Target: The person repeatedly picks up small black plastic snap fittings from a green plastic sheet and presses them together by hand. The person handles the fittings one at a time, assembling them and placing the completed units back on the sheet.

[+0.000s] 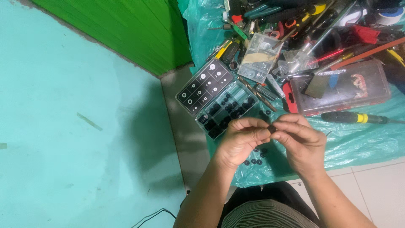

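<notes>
My left hand [241, 141] and my right hand [300, 141] meet fingertip to fingertip above a teal plastic sheet [363, 139]. Between the fingertips sits a small black rubber ring [271, 128], pinched from both sides. Several more loose black rings [255, 159] lie on the sheet under my hands. Just beyond my left hand is an open clear compartment box [225, 110] of black rings, its lid [204, 86] folded back with a chart of ring sizes.
A heap of hand tools [312, 25] covers the far part of the sheet, with a clear parts box [259, 57], a reddish flat case [344, 86], drill bits [257, 93] and a green-and-yellow screwdriver [352, 118]. Teal wall [63, 126] left, green door [126, 29].
</notes>
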